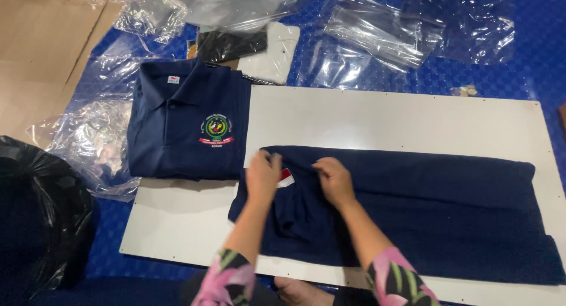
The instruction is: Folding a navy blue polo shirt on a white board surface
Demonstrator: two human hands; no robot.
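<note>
Left hand: the left hand (262, 176) is pressing down on the navy garment (413, 206), its fingers (270, 160) pinching a fold of cloth right beside a small red-and-white patch (285, 177).
Right hand: the right hand (335, 179) is sitting just across from it, fingers curled narrow and nipping the same stretch of fabric near the upper fold.
Garment: it is lying stretched along the white board (383, 117), running from the middle out toward the right edge, already doubled lengthwise, its left end bunched under both hands.
Board: it is resting on a blue patterned floor covering (530, 40), so the person is working low, floral sleeves (227, 279) coming in from the near edge.
Neighbour: a finished navy polo shirt (188, 120) with an embroidered round badge is lying folded at the board's far-left corner, half off it.
Surroundings: clear plastic bags (377, 32) are scattered beyond the far edge, a black bag (41, 211) is slumping off to the left.
Step in hand: by my reading, the sleeve end is being tucked and squared up.
Next move: it looks to call for both hands keeping their pinch level and carrying the fold across evenly, so the edges are lining up.
</note>
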